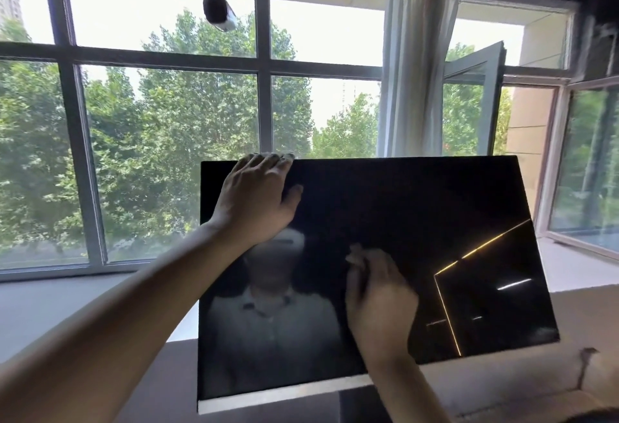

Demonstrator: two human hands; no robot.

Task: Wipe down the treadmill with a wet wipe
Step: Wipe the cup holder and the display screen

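Observation:
The treadmill's large black glossy screen (418, 208) fills the middle of the head view, tilted, with a silver strip along its bottom edge. My left hand (258, 198) grips the screen's top edge near the left corner, fingers hooked over the back and thumb on the glass. My right hand (378, 298) lies against the centre of the glass, blurred; a pale bit at its fingertips may be the wet wipe (355, 256), mostly hidden under the hand. The glass reflects a person and ceiling light strips.
Behind the screen runs a wide window wall (167, 121) with trees outside and a grey sill (67, 305). A small camera (219, 10) hangs from the ceiling. A white curtain (415, 70) and an open window pane (475, 94) stand at the right.

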